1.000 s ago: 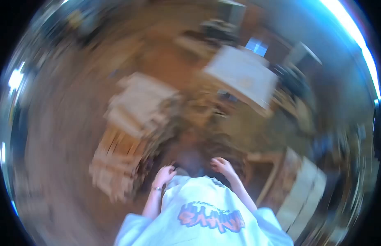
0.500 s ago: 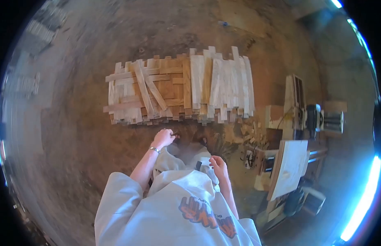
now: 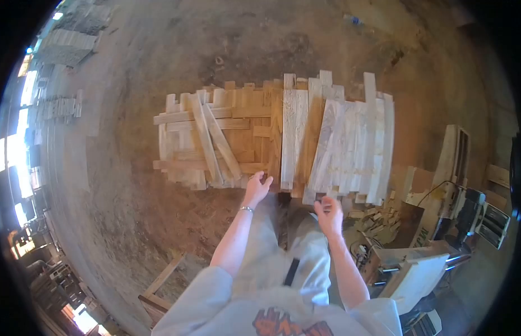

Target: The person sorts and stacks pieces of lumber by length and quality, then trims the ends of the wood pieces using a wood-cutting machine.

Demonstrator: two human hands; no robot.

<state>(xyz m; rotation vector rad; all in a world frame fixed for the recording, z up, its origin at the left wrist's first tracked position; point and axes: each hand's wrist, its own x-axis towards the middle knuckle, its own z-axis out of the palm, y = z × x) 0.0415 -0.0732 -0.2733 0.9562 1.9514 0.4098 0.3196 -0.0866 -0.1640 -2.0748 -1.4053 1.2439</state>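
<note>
My left hand (image 3: pixel 256 188) reaches to the near edge of a low spread of wooden boards, fingers apart, with nothing visible in it. Whether its fingertips touch the wood cannot be made out. To its right, my right hand (image 3: pixel 329 214) is at the near ends of the pale boards (image 3: pixel 344 151), its fingers loosely bent and apart; I see nothing held. Darker brown boards (image 3: pixel 276 134) stand upright in the view at the middle. Over the left part, two narrow slats (image 3: pixel 209 137) lie slanted across horizontal boards (image 3: pixel 187 116).
Wood offcuts (image 3: pixel 378 224) are heaped on the floor at the right. Beyond them stands machinery (image 3: pixel 468 215) beside a bench with a pale panel (image 3: pixel 418 280). A wooden frame (image 3: pixel 162 280) is at lower left. Stacked boards (image 3: pixel 64 47) sit at the far left.
Both hands have moved forward from near my body to the near edge of the boards. A small dark thing seen at my left fingers earlier no longer shows. The view has shifted.
</note>
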